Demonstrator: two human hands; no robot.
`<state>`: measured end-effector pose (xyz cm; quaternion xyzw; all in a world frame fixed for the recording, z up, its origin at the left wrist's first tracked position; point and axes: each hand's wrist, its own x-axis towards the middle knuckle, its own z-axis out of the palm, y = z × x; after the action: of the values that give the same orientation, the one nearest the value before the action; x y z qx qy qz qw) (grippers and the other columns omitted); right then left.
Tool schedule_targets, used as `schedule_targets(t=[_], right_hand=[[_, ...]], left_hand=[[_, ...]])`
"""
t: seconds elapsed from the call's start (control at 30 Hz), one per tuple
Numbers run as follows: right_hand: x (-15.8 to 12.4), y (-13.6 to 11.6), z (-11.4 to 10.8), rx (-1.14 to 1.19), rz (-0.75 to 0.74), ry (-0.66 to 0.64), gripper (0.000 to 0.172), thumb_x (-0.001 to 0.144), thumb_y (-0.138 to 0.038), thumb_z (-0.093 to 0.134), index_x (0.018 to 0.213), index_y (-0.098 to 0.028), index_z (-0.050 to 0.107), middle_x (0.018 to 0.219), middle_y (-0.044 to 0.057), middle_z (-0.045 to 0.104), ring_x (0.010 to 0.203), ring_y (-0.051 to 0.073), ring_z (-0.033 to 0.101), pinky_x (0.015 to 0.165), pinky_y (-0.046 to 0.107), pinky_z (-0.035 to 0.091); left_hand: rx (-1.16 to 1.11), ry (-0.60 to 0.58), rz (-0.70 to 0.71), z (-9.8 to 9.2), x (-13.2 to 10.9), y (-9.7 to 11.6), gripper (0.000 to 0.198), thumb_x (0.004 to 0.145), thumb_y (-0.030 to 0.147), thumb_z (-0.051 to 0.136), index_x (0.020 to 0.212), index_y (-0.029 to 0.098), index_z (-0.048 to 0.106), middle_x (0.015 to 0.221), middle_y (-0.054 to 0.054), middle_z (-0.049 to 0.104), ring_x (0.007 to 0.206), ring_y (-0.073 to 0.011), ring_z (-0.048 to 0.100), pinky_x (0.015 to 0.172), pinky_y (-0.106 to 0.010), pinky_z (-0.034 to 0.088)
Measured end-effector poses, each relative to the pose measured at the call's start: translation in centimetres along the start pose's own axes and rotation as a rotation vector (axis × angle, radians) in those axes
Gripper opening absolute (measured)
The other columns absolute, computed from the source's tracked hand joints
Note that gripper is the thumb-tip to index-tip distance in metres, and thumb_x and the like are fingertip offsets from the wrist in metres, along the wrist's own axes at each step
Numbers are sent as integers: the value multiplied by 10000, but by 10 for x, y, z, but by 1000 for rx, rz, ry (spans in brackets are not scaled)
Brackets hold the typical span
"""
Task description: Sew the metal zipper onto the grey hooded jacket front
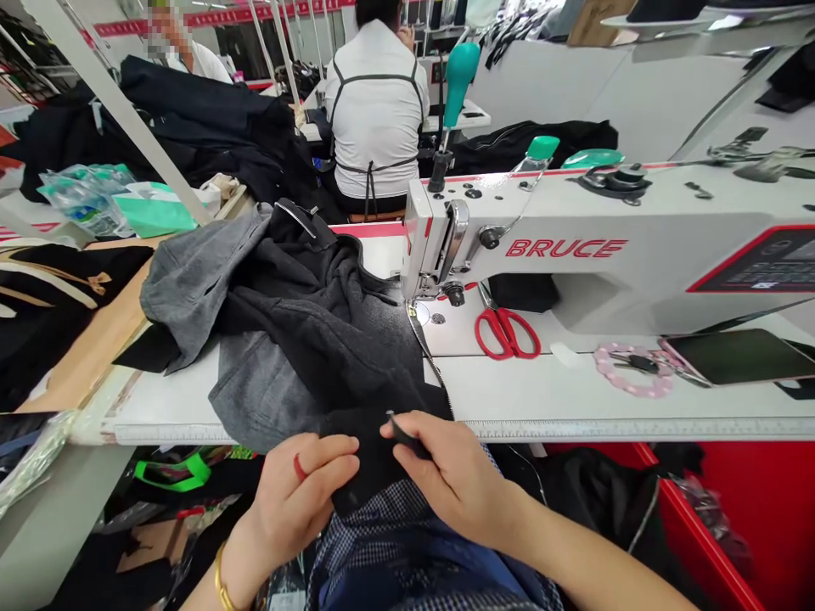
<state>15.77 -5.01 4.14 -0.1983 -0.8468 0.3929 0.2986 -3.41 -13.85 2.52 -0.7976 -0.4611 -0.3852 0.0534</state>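
A black and dark grey garment [318, 331] lies bunched on the sewing table, its lower edge hanging over the front toward my lap. A metal-toothed zipper [435, 365] runs along its right side from under the needle area. At the near edge my left hand [293, 488] is closed on the black cloth, fingers bent over it. My right hand [452, 471] is closed in a pinch on a small dark piece with a shiny tip [407, 436], right above the cloth; its kind is unclear. Ahead stands the white sewing machine [566, 222], its needle area beside the garment.
Red-handled scissors [506, 333] lie under the machine arm. Farther right are a pink beaded ring [633, 371] and a phone [742, 355]. A ruler strip [573, 430] lines the table edge. A teal-handled screwdriver [459, 85] stands on the machine. A co-worker [375, 110] sits beyond, back turned.
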Motion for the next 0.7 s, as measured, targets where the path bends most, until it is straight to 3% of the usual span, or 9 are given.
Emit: schedule_targets(t=[0.2, 0.33, 0.43, 0.57, 0.7], right_hand=[[17, 6, 1, -525, -380, 17, 220, 921, -244, 336, 987, -130, 512, 642, 6, 540, 549, 121, 482, 496, 239, 344], [21, 4, 5, -562, -403, 3, 331, 833, -165, 358, 1141, -68, 434, 675, 21, 543, 567, 140, 476, 489, 260, 353], [23, -2, 6, -559, -388, -86, 462, 769, -134, 331, 1214, -14, 367, 763, 71, 557, 644, 172, 489, 512, 283, 391], [23, -5, 7, -612, -445, -212, 432, 842, -125, 256, 1240, 23, 338, 831, 115, 562, 700, 195, 498, 522, 300, 409], [20, -3, 12, -631, -510, -208, 407, 880, -94, 237, 1248, 69, 302, 860, 131, 573, 695, 181, 511, 540, 300, 423]], left_hand=[[-2, 13, -54, 0, -2, 3, 290, 721, -44, 399, 873, 151, 551, 819, -69, 664, 776, -131, 609, 701, -267, 497], [-21, 5, -41, -1, -3, 4, 260, 724, -34, 420, 869, 138, 550, 814, -79, 668, 773, -132, 610, 693, -257, 498], [-20, -9, -47, -2, -3, 4, 303, 710, -64, 394, 879, 137, 544, 817, -82, 668, 754, -127, 596, 670, -252, 496], [-11, -8, -29, -1, -4, 3, 316, 701, -74, 384, 873, 152, 523, 801, -81, 668, 670, -123, 572, 586, -241, 488], [2, -15, -4, 1, -3, 2, 295, 711, -46, 416, 904, 149, 526, 795, -77, 665, 617, -125, 560, 532, -236, 478]])
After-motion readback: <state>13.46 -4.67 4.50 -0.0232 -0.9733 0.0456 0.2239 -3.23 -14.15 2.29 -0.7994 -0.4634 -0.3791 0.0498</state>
